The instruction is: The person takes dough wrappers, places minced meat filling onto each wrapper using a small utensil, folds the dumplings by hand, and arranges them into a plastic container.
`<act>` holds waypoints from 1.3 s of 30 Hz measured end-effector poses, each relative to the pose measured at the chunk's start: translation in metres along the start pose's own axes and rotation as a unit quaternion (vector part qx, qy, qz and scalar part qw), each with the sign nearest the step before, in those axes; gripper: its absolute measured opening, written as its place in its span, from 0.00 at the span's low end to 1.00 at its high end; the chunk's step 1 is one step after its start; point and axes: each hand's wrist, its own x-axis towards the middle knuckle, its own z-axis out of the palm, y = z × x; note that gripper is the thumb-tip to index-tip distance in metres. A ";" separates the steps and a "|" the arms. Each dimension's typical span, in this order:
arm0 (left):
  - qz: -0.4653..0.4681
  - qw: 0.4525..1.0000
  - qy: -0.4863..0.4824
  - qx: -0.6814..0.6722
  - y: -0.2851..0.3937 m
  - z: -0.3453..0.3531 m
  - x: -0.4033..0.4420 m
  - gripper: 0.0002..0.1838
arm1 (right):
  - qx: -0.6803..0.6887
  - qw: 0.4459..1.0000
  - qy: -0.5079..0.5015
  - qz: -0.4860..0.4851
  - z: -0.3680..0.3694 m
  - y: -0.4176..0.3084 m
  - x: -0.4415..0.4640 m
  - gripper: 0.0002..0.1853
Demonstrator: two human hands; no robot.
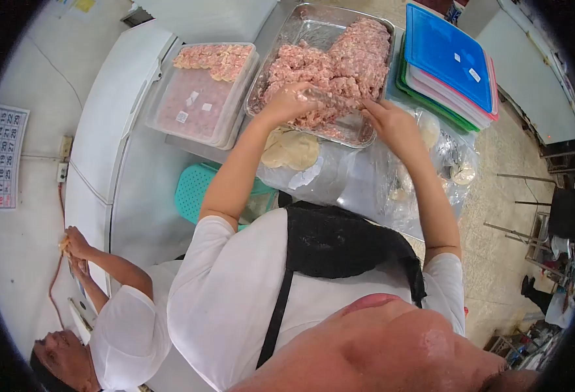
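Ground meat [364, 49] is heaped directly ahead of and beneath the hands, in a rectangular metal tray [310, 27] set on the worktop [358, 179]. The hands are held a short way apart over its near part: by the right hand [384, 119] one end of a narrow, meat-smeared piece [334, 100] is pinched, while its other end is met by the left hand [289, 103], whose grip cannot be told. Whether that piece is a utensil is hidden by its coating.

Left of the left hand, a plastic container [243, 98] is partly covered by a translucent lid [186, 116], with filled pieces [215, 59] exposed at its far end. Pale round wrappers [292, 151] are laid just nearer the body; clear plastic [392, 186] is spread under the right forearm. Beyond the right hand, coloured lids [449, 49] are stacked. Part of the tray's near rim is blocked from view by the hands.

The meat is pale pink, flecked with white, coarse and moist; its far mound is packed smoother, its left portion loose.
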 end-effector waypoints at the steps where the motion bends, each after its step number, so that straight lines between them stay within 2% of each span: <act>1: -0.040 0.999 0.017 -0.019 -0.006 0.002 0.000 0.23 | 0.010 1.000 0.018 0.005 0.004 -0.018 -0.002 0.15; 4: -0.050 0.997 0.063 0.011 -0.033 0.009 -0.003 0.26 | 0.006 1.000 0.028 -0.011 0.043 -0.006 -0.001 0.15; 5: -0.071 0.996 0.044 -0.011 -0.023 0.005 -0.011 0.28 | 0.000 1.000 0.024 -0.018 0.062 0.008 0.000 0.15; 6: -0.089 0.995 0.030 -0.034 -0.002 -0.008 -0.017 0.31 | -0.082 0.996 -0.010 0.016 0.067 0.024 0.004 0.13; 8: -0.091 0.992 -0.030 -0.088 -0.008 -0.026 -0.023 0.33 | -0.141 0.988 -0.061 0.007 0.056 0.032 0.003 0.12; 10: -0.025 0.989 -0.004 -0.149 -0.008 -0.035 -0.030 0.31 | -0.159 0.982 -0.097 0.029 0.040 0.019 0.001 0.13; 12: 0.042 0.987 0.024 -0.156 -0.001 -0.041 -0.036 0.29 | -0.097 0.991 -0.049 0.077 0.011 -0.003 -0.002 0.14; 14: 0.104 0.988 0.053 -0.105 0.018 -0.053 -0.042 0.27 | -0.010 0.994 -0.017 0.103 -0.005 -0.012 -0.001 0.17; 17: 0.076 0.997 0.027 -0.007 0.012 -0.057 -0.044 0.27 | 0.211 0.973 -0.048 0.078 -0.012 -0.039 -0.001 0.17; 20: 0.211 0.971 -0.105 -0.032 0.006 -0.071 -0.028 0.25 | 0.192 0.978 -0.077 0.030 0.017 -0.071 0.003 0.16; 23: 0.167 0.979 -0.095 0.063 0.001 -0.081 -0.029 0.27 | 0.126 0.987 -0.101 0.027 0.009 -0.059 0.020 0.16; 24: 0.158 0.982 -0.094 0.041 -0.003 -0.085 -0.030 0.27 | 0.080 0.990 -0.105 0.055 -0.009 -0.072 0.024 0.16; 27: 0.120 0.988 -0.093 -0.015 -0.011 -0.102 -0.032 0.29 | -0.028 0.999 0.004 0.034 -0.014 -0.103 0.024 0.14; 28: 0.099 0.990 -0.097 -0.027 -0.005 -0.111 -0.034 0.30 | -0.039 0.997 0.068 -0.019 0.002 -0.111 0.024 0.13; 29: 0.078 0.991 -0.103 -0.040 -0.003 -0.117 -0.036 0.32 | -0.044 0.997 0.060 -0.008 0.016 -0.116 0.026 0.13; 32: 0.090 0.990 -0.086 0.058 -0.028 -0.123 -0.030 0.38 | -0.059 0.997 0.051 -0.002 0.043 -0.115 0.035 0.12; 35: 0.074 0.994 -0.082 0.009 -0.052 -0.129 -0.035 0.41 | -0.142 0.984 0.076 0.072 0.026 -0.132 0.040 0.12; 36: 0.060 0.991 -0.118 0.025 -0.046 -0.139 -0.037 0.50 | -0.138 0.983 0.094 0.078 0.028 -0.140 0.038 0.12; 39: 0.027 0.991 -0.106 0.077 -0.064 -0.137 -0.027 0.51 | -0.079 0.985 0.140 0.060 0.046 -0.182 0.041 0.12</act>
